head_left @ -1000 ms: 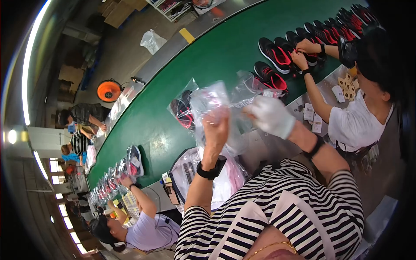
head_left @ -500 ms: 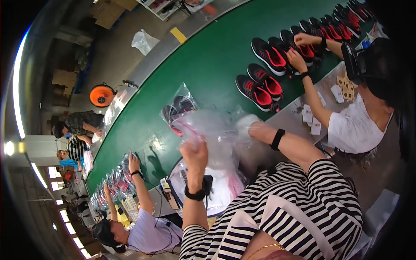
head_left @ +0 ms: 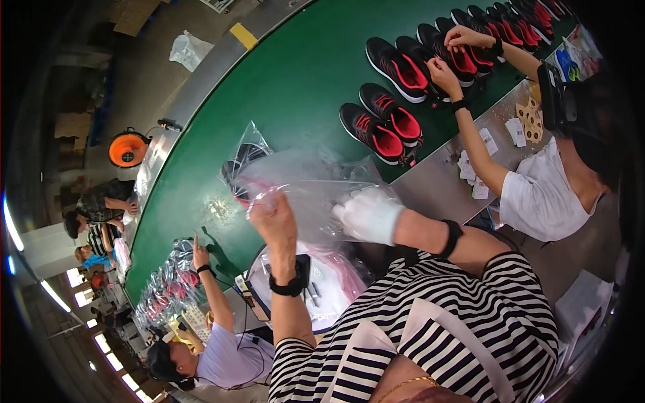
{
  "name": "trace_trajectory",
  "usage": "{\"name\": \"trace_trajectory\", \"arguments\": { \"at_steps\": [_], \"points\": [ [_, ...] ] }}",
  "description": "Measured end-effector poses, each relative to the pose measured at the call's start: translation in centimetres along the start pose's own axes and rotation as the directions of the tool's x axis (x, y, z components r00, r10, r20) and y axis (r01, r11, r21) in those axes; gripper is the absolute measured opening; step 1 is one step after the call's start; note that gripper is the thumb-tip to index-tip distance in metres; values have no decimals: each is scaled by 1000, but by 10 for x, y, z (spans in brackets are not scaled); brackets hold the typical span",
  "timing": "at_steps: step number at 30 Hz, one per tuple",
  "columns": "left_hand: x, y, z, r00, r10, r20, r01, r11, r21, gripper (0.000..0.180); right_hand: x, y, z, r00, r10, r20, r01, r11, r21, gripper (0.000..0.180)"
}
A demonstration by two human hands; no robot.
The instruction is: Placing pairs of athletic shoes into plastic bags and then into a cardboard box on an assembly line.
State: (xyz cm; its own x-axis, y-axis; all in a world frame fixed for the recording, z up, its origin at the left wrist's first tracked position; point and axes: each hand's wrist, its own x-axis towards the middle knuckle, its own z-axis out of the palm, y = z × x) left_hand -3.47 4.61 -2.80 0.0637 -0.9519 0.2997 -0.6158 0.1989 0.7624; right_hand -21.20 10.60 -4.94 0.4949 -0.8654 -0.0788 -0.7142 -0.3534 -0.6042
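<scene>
My left hand (head_left: pixel 274 218), bare with a black wrist strap, is closed on the near edge of a clear plastic bag (head_left: pixel 306 168). My right hand (head_left: pixel 369 215), in a white glove, has its fingers curled at the bag's right side, with film stretched across to it. The bag spreads loosely between both hands. Just beyond my left hand, a bagged pair of shoes (head_left: pixel 236 166) lies on the green conveyor (head_left: pixel 282 94). An unbagged black and red pair of sneakers (head_left: pixel 383 124) stands to the right of the bag.
A co-worker's hands (head_left: pixel 457 57) are at a row of sneakers (head_left: pixel 500 33) at far right. Another co-worker's hand (head_left: pixel 201 255) is beside several bagged shoes (head_left: pixel 168 285) at left. Before me are a white round tray (head_left: pixel 322 302) with pinkish plastic and a side ledge with paper tags (head_left: pixel 470 168).
My gloved right hand has swung left toward my left hand, pulling the bag film. My view has shifted, so the sneakers appear further left.
</scene>
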Motion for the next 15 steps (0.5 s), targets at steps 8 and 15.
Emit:
{"name": "trace_trajectory", "arguments": {
  "at_steps": [8, 15],
  "points": [
    [10, -1, -25, 999, -25, -34, 24, 999, -25, 18, -50, 80, -28, 786, 104, -610, -94, 994, 47, 33],
    [19, 17, -6, 996, 53, 66, -57, 996, 67, 24, -5, 160, 36, 949, 294, -115, -314, 832, -457, 55]
  ]
}}
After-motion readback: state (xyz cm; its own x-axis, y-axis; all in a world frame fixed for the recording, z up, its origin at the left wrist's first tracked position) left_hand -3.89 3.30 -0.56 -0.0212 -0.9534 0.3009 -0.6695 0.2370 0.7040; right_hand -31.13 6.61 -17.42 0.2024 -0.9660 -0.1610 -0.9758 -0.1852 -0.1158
